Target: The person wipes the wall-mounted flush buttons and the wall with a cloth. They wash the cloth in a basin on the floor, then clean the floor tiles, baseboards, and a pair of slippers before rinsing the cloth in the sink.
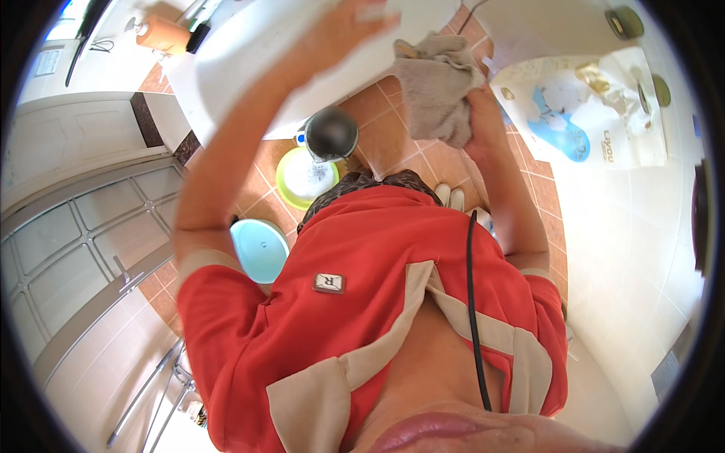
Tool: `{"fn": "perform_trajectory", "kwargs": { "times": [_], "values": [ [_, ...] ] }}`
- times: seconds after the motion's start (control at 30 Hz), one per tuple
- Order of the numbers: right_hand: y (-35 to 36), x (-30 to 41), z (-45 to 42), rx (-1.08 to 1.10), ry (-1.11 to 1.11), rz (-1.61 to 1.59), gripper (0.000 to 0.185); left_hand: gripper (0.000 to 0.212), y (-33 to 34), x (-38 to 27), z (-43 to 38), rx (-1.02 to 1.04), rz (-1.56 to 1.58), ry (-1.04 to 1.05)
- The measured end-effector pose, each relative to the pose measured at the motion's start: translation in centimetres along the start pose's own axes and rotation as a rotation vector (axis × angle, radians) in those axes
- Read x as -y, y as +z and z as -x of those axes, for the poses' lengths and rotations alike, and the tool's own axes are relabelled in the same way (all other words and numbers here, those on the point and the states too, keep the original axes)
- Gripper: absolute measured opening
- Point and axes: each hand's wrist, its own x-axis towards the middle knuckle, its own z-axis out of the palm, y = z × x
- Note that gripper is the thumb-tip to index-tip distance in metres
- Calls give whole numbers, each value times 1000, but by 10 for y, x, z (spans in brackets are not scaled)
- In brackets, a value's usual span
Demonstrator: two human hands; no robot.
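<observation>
My right hand (480,127) grips a greyish-beige knit cloth (436,93), bunched and folded at its top. The cloth hides part of the fingers. Out in front, my left hand (371,17) is blurred by motion and partly cut off by the top edge. Its thumb and fingers look apart, with nothing seen in them. Both hands are above a white tub or basin (243,62) and the tiled floor (388,133). Below them on the floor is a yellow-green basin (281,184) with white suds, beside a dark round vessel (331,134) whose inside is unclear.
A light-blue basin (260,249) is on the floor at left. An orange pump bottle (164,35) and a black brush (198,38) are at upper left. A white printed plastic bag (617,113) hangs at right. Pale slippers (450,197) lie near my legs. A glazed door (90,238) is at left.
</observation>
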Motion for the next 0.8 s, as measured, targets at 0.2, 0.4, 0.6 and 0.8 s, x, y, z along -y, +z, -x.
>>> {"fn": "perform_trajectory", "kwargs": {
  "times": [0.2, 0.4, 0.6, 0.8],
  "values": [
    [101, -57, -59, 300, -40, 639, 38, 62, 14, 110, 76, -259, 855, -294],
    [143, -98, -126, 662, -109, 824, 47, 45, -63, 169, 116, -502, 1334, -371],
    [172, -103, -249, 612, -197, 1028, 49, 48, -118, 196, 123, -860, 1267, -372],
    [225, -115, -354, 559, -341, 1084, 40, 53, -132, 232, 92, -929, 1326, -464]
  ]
}}
